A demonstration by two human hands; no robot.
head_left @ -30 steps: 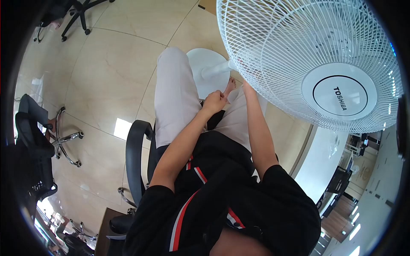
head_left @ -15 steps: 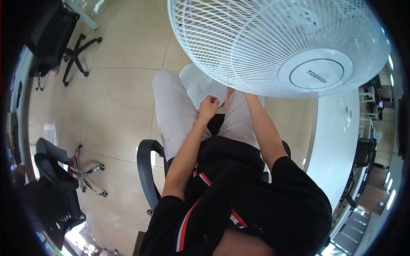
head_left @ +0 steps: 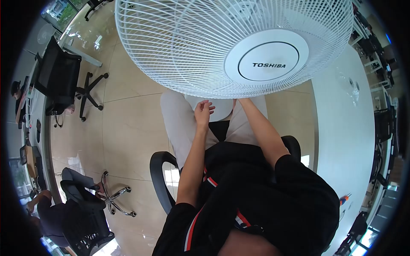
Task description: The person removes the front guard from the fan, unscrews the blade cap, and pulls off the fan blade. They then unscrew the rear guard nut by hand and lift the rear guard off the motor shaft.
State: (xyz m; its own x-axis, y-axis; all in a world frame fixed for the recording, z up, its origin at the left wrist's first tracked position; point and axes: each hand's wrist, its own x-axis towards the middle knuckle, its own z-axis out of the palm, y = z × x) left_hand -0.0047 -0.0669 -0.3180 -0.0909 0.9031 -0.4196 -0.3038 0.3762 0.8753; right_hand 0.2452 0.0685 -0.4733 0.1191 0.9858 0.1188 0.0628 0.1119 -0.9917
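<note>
A white Toshiba fan (head_left: 266,51) with a round wire grille fills the top of the view, in front of my knees. My left hand (head_left: 203,112) is just under the grille's lower edge, over my lap. Its fingers are loosely bent and apart, with nothing between them. The fan's white round base (head_left: 221,108) shows partly between my legs, near my left hand. My right forearm (head_left: 260,121) reaches up behind the grille. My right hand is hidden there, so what it touches cannot be seen.
A long white table (head_left: 341,128) runs along my right, with an orange-and-blue tool (head_left: 344,199) near its edge. I sit in a chair with black armrests (head_left: 160,170). To the left stand a black office chair (head_left: 64,74) and another person (head_left: 51,213) seated in a chair.
The view has shifted and turned, so the fan sits further left and its label is level. My left hand's fingers have gone from pinched together to apart.
</note>
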